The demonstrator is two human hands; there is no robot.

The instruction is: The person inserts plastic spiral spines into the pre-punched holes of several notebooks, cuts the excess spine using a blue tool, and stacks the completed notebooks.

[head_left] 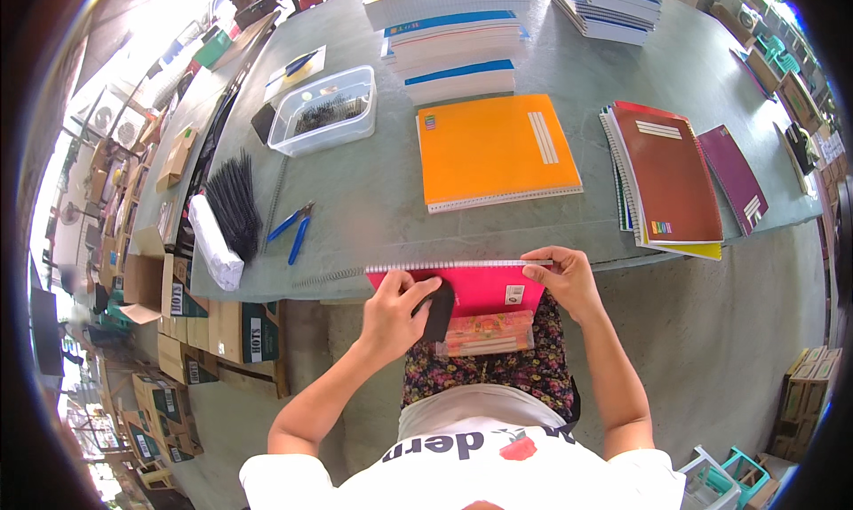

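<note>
At lower centre, head view: we hold pink notebook [489, 290], spine [462, 265] uppermost, by near edge of table [373, 199]. Right hand [571, 285] pinches its upper right corner; left hand [394, 319] curls narrow by black piece [435, 313], grip on it we cannot tell. Coil [330, 279] trails left of spine: likely we are mid-binding; next move would call for straight spine, steady turning. Table edge close beyond notebook; open room between pliers [299, 230] and orange notebook [487, 150].
</note>
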